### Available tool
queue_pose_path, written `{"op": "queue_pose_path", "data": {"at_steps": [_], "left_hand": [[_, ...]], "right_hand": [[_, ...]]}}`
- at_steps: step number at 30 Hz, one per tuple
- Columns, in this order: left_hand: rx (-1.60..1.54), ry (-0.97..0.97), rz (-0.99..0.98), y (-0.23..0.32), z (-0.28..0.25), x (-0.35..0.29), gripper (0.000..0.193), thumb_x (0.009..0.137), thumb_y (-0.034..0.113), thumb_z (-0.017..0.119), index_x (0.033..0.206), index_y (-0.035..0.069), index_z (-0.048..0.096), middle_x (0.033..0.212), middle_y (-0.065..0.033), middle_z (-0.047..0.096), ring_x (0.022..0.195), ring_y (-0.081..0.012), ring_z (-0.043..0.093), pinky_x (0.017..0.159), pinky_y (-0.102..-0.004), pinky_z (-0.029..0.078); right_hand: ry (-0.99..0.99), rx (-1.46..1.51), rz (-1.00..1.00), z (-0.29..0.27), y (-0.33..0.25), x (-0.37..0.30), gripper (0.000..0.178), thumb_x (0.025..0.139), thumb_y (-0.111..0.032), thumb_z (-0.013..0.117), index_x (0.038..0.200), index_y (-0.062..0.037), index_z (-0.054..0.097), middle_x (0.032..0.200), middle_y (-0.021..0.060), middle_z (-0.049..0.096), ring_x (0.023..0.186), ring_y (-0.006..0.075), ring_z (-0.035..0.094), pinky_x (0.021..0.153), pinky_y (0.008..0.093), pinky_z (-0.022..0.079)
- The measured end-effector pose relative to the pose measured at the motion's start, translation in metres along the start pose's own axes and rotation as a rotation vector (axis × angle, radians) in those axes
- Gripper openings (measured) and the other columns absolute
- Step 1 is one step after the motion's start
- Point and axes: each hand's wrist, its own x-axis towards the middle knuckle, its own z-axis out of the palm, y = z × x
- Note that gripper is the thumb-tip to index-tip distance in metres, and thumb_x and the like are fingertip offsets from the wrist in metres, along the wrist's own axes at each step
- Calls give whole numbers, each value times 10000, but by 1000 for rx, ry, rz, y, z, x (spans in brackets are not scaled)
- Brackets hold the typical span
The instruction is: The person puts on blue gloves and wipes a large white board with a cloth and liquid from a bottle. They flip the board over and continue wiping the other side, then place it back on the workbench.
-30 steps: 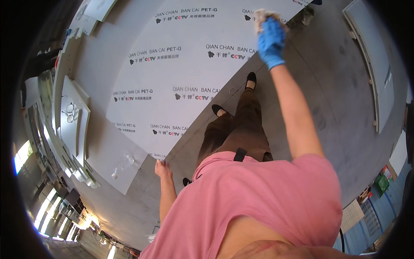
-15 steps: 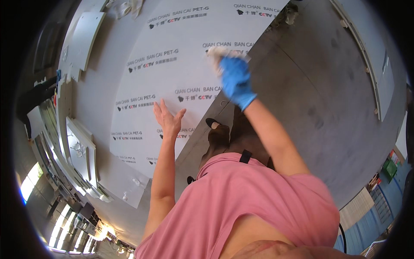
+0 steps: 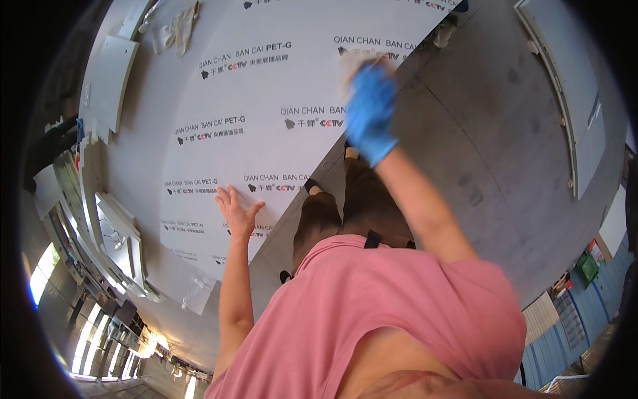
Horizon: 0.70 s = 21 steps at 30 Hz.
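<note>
A large white panel (image 3: 256, 93) printed with repeated dark and red lettering lies in front of me. My left hand (image 3: 238, 211) is bare, its spread fingers resting on the panel towards its near end. On my right hand (image 3: 371, 113) is a blue glove. Its fingers are closed on a pale, off-white cloth (image 3: 352, 65), which is over the panel close to its right edge. Motion blurs the cloth and the gloved fingers, and the glove hides part of the cloth.
A pale crumpled cloth or glove (image 3: 179, 32) lies beyond the panel's left side. White boards (image 3: 109, 83) lean or stack at the left, near a person in dark clothes (image 3: 50, 153). Another long panel (image 3: 565, 86) stands right, across the grey floor (image 3: 465, 153).
My right hand has moved the cloth farther away along the panel's right side. The view has shifted, while my left hand stays at about the same place on the panel.
</note>
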Motion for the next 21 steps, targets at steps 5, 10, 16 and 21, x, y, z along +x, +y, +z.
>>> {"op": "queue_pose_path", "data": {"at_steps": [5, 10, 16, 21], "left_hand": [[40, -25, -17, 5, -9, 9, 1237, 702, 467, 956, 1620, -42, 302, 1700, -349, 170, 1558, -581, 149, 1256, -581, 260], [31, -24, -26, -7, -1, 0, 1255, 688, 470, 964, 1615, -54, 299, 1691, -363, 177, 1555, -588, 147, 1253, -588, 262], [23, -52, 4, 4, -9, 18, 1246, 688, 441, 971, 1612, -57, 299, 1704, -358, 130, 1551, -601, 133, 1262, -589, 246], [5, -41, -8, -1, -9, 8, 1276, 656, 437, 983, 1612, -59, 297, 1704, -355, 131, 1550, -600, 140, 1256, -596, 259]], "right_hand": [[-26, 1116, -375, -106, -45, -85, 439, 944, -186, 602, 1357, -40, 624, 1440, 140, 611, 1342, 322, 582, 1116, 523, 454], [-54, 960, -115, -80, 54, 37, 355, 903, -124, 599, 1251, -72, 650, 1033, 96, 628, 982, 306, 600, 856, 453, 494], [474, 582, 172, 75, 202, 190, 432, 967, -231, 585, 1365, -67, 624, 1453, 206, 575, 1342, 425, 517, 1138, 547, 390], [262, 624, 390, 28, 132, 166, 350, 1085, -178, 457, 1340, 26, 583, 1386, 213, 606, 1342, 357, 538, 1139, 457, 425]]}}
